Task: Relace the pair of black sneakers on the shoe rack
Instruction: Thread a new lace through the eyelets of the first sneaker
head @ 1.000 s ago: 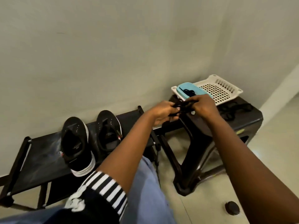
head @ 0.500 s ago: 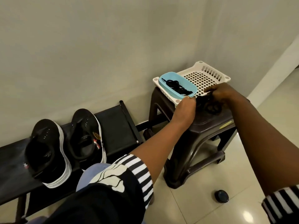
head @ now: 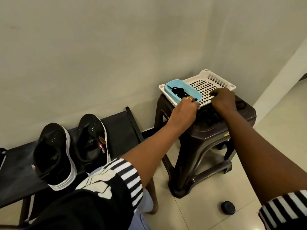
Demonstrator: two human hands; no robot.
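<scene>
- The left hand [head: 184, 111] has its fingers curled under at the near rim of the blue tub [head: 196, 95]. The knuckles hide the tips, so I cannot tell whether they pinch anything.
- The right hand [head: 224, 100] is curled knuckles-up over the near edge of the white lattice tray [head: 207, 87], and its grip is hidden too.
- A black lace heap [head: 207, 116] lies between and just below both hands on the dark plastic stool [head: 212, 135]. A second coiled lace [head: 178, 91] sits inside the tub, just beyond the left fingers.
- The stool stands on pale glossy floor tiles [head: 274, 138] by a plain cream wall [head: 116, 47]. A small black round object [head: 228, 207] lies on the floor near its foot.
- The pair of black sneakers [head: 54, 155] sits side by side, eyelets showing, on the low black shoe rack [head: 119, 127] against the wall. They are well apart from both hands, off to their left.
</scene>
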